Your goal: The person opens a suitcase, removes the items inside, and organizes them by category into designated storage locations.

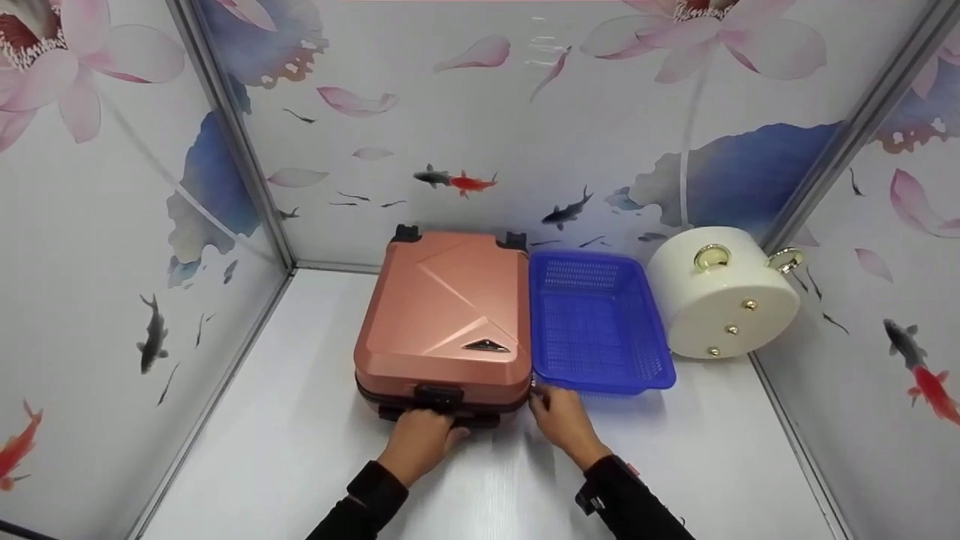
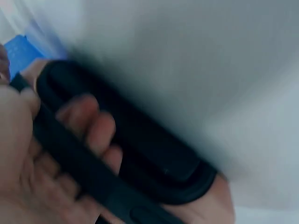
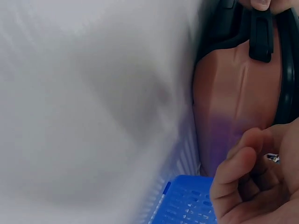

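A rose-gold hard-shell suitcase [image 1: 457,300] lies flat on the white table, wheels toward the back wall. At its near end, my left hand [image 1: 421,442] has its fingers curled round the black carry handle [image 2: 74,149]. The left wrist view shows the fingers passing under that handle, in front of a black recessed panel [image 2: 135,135]. My right hand [image 1: 566,421] is at the suitcase's near right corner, thumb and fingers pinching a small metal zipper pull [image 1: 533,382]. In the right wrist view, a bit of shiny metal shows beside the curled fingers [image 3: 238,168].
Right against the suitcase's right side stands a blue perforated plastic basket [image 1: 600,322]. Beyond it sits a cream round case [image 1: 724,300] with gold rings and small gold feet. Printed wall panels [image 1: 465,120] with metal corner strips enclose the table [image 1: 285,420] on three sides.
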Available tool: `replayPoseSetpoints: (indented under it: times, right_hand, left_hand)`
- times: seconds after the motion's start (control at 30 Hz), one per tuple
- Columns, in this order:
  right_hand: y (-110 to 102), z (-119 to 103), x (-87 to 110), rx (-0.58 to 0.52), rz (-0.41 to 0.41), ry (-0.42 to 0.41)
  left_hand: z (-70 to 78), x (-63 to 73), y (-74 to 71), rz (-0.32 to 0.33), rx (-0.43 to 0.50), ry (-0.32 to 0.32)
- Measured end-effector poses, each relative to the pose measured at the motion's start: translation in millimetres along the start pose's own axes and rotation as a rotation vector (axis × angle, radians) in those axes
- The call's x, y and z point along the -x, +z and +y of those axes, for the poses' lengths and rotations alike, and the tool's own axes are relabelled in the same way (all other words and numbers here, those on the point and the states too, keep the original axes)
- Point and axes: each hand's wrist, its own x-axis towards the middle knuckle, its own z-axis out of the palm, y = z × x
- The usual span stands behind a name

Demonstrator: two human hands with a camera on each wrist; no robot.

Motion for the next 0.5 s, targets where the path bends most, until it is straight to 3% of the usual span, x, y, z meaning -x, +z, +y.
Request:
replayPoseSetpoints:
  times: [0.2,0.5]
  right_hand:
    - [0.3,0.7,2.8,-0.038,-0.033,-0.007]
    - [2.1,0.8,8.6,-0.014,0.006,-0.017]
  left_hand:
    - [-3.8,3.1,-7.9,-0.11,0.064,-0.032]
    - [14.9,16.0,-7.6,-0.136,0.012,-0.124]
